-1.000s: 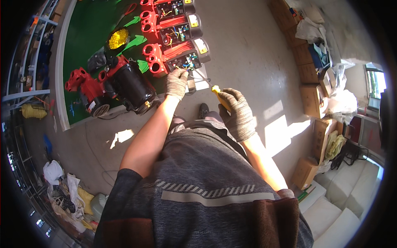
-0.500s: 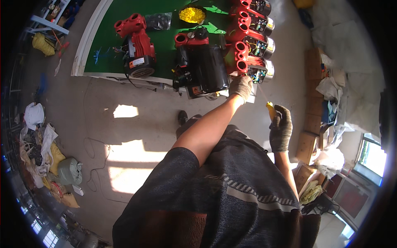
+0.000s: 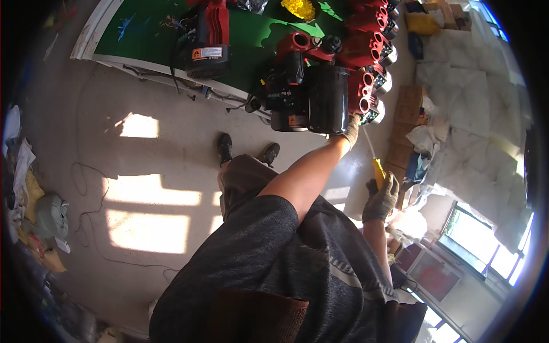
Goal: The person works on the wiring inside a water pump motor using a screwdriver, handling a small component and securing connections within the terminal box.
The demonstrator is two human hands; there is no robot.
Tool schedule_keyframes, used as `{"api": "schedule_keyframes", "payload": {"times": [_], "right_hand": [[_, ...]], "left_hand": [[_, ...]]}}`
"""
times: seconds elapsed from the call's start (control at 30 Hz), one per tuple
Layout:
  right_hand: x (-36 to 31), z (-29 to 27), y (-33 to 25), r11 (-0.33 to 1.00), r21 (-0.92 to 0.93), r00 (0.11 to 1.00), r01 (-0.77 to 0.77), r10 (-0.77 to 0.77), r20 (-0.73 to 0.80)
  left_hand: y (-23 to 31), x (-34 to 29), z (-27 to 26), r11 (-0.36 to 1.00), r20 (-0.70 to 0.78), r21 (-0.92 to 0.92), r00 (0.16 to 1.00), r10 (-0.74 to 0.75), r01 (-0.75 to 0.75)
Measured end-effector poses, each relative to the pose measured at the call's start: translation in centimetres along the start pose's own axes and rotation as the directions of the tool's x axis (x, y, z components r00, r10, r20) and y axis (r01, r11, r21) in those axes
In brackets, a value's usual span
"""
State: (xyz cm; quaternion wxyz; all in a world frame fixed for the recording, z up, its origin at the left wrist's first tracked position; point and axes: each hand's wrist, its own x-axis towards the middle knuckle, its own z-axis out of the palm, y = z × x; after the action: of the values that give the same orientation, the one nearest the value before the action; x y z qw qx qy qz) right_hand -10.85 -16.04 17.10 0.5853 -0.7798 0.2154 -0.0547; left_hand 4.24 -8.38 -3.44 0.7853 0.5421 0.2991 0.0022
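Green surfacing tops the workbench [image 3: 137,48], the largest thing before us; the black cylinder [image 3: 329,103] of a dark pump unit stands at its near edge, and we place everything else from that cylinder; brown cardboard boxes [image 3: 409,106] are stacked to its right, well apart from it; to its left, with a gap between, we see a red pump [image 3: 217,26] with a black motor end that bears a sticker; just beside the cylinder on its right is the nearest red double-port pump [image 3: 361,91] of a row running away from us; beyond the cylinder, farther up the bench, sits a heap of small yellow pieces [image 3: 298,9]; our gloved left hand [image 3: 351,132] is just right of the cylinder's lower end, at the near end of that double-port pump, its fingertips too hidden for us to tell whether they are apart or together; our gloved right hand [image 3: 382,200], lower and farther right of the cylinder, is wrapped around a yellow-handled screwdriver [image 3: 378,170], whose thin shaft points up toward the double-port pump's open wiring housing [image 3: 373,112]; we cannot tell whether its tip touches.
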Motion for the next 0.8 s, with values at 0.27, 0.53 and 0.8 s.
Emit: {"api": "schedule_keyframes", "payload": {"times": [0.27, 0.53, 0.8], "right_hand": [[-0.4, 2.2, -3.5, 0.983, -0.177, 0.999, -0.049, 0.045, -0.026], [-0.4, 2.1, -2.4, 0.999, -0.042, 0.996, -0.017, 0.013, -0.086], [0.6, 1.1, -0.7, 0.999, -0.002, 0.993, -0.04, 0.04, -0.112]], "left_hand": [[2.3, -0.8, -2.4, 0.992, -0.047, 0.0, 0.991, 0.123, -0.123], [2.2, -1.1, -2.3, 0.989, -0.007, -0.046, 0.99, 0.142, -0.142], [-0.3, 0.8, -0.7, 0.999, 0.017, -0.041, 1.0, -0.026, 0.027]]}}
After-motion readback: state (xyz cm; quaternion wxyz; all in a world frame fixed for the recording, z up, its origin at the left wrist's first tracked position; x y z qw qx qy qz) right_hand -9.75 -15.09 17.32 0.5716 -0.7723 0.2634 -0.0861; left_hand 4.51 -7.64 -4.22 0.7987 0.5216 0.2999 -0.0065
